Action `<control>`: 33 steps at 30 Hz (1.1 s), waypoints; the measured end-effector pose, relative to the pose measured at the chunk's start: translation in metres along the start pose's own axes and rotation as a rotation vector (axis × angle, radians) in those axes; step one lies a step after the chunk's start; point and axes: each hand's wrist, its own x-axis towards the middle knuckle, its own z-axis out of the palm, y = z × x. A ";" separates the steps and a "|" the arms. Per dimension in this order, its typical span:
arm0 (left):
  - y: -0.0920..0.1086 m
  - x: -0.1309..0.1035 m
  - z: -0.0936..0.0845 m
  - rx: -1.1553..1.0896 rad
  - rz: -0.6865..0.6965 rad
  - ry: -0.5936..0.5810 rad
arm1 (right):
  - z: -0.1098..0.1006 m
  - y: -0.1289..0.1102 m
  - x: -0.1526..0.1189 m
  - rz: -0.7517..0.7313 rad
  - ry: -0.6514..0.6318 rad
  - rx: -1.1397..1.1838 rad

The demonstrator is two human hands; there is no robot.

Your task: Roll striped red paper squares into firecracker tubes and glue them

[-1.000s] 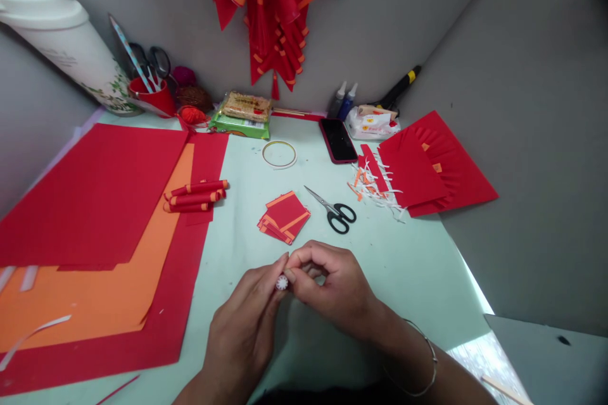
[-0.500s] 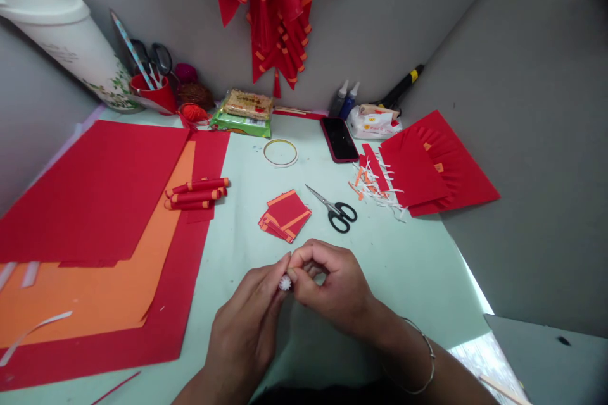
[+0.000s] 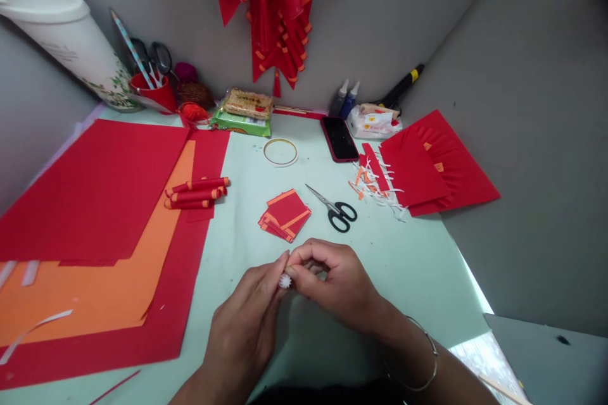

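Close to the table's front edge, my left hand [image 3: 247, 316] is closed round a small object with a white, gear-like end [image 3: 284, 281]; its body is hidden by the fingers. My right hand [image 3: 335, 278] meets it there, thumb and forefinger pinched at the top of that white end. Whatever lies inside the pinch is too small to make out. Just beyond the hands lie a small pile of red paper pieces with orange strips [image 3: 288, 214] and black-handled scissors [image 3: 338, 212], blades partly apart. Several rolled red paper tubes with orange ends [image 3: 198, 193] lie to the left.
Large red [image 3: 104, 183] and orange sheets [image 3: 114, 304] cover the left side. Behind are a roll of tape [image 3: 280, 152], a phone [image 3: 339, 139], snack packets [image 3: 244, 112] and a red cup of tools [image 3: 154, 96]. Paper scraps [image 3: 377, 180] lie right. Firecracker decorations [image 3: 280, 19] hang ahead.
Both hands stay together round the small object, with only a slight shift of the right fingers and wrist. The things on the table have not moved.
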 end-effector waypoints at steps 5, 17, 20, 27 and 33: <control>0.002 0.001 0.000 -0.015 -0.021 -0.019 | 0.004 0.003 0.001 0.004 0.018 0.004; 0.006 0.005 -0.003 -0.096 -0.106 -0.024 | 0.008 0.002 -0.002 -0.083 0.046 0.007; 0.008 0.005 -0.005 -0.101 -0.130 -0.024 | 0.008 0.002 -0.002 -0.064 0.045 0.006; 0.006 0.005 -0.004 -0.066 -0.067 -0.002 | 0.002 -0.003 -0.003 0.114 -0.031 0.121; 0.003 0.004 -0.001 -0.029 0.009 0.002 | -0.003 -0.005 -0.001 0.200 -0.085 0.178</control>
